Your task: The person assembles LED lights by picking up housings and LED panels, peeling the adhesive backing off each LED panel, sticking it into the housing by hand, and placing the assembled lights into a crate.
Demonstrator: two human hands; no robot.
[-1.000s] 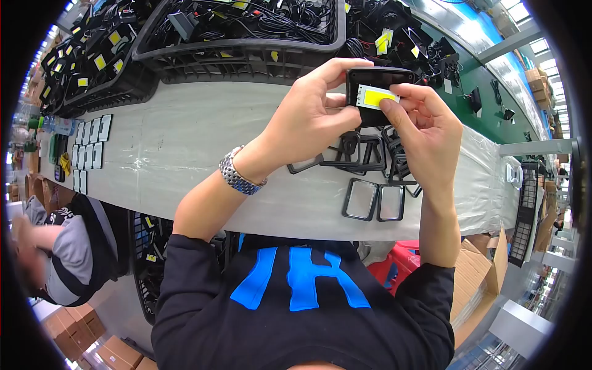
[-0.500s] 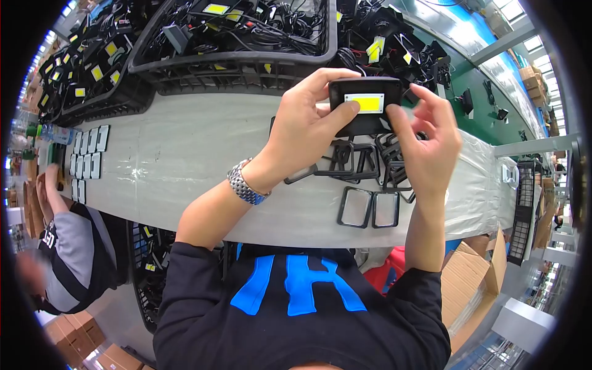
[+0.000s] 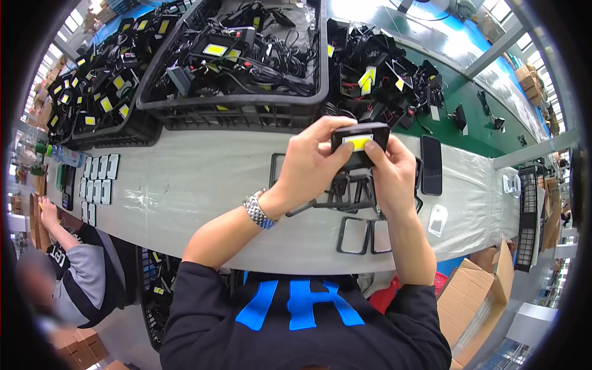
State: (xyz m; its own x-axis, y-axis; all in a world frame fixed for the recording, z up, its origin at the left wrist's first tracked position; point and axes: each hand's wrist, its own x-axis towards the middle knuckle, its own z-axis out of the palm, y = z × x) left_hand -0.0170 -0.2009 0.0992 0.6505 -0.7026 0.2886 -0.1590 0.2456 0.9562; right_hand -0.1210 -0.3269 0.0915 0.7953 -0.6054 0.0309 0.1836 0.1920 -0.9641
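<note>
My left hand (image 3: pixel 311 161), with a metal watch at its wrist, grips the left side of a black housing (image 3: pixel 362 129). On the right side my right hand (image 3: pixel 394 172) holds the same housing. Both thumbs press on the yellow and white LED panel (image 3: pixel 357 144) inside it. Below the hands lie several black frames (image 3: pixel 354 192), partly hidden by my right hand. Nearer me are two more rectangular frames (image 3: pixel 354 235), side by side.
Black crates (image 3: pixel 234 105) full of lamps and cables stand behind. A phone (image 3: pixel 431 165) and a white plate (image 3: pixel 438 220) lie at right. Several small plates (image 3: pixel 98 180) lie at left, near another person (image 3: pixel 80 277). A cardboard box (image 3: pixel 468 296) is at lower right.
My right hand has come back onto the housing, its thumb now on the LED panel. The view has tilted up, so hands and table appear lower. The phone and white plate now show.
</note>
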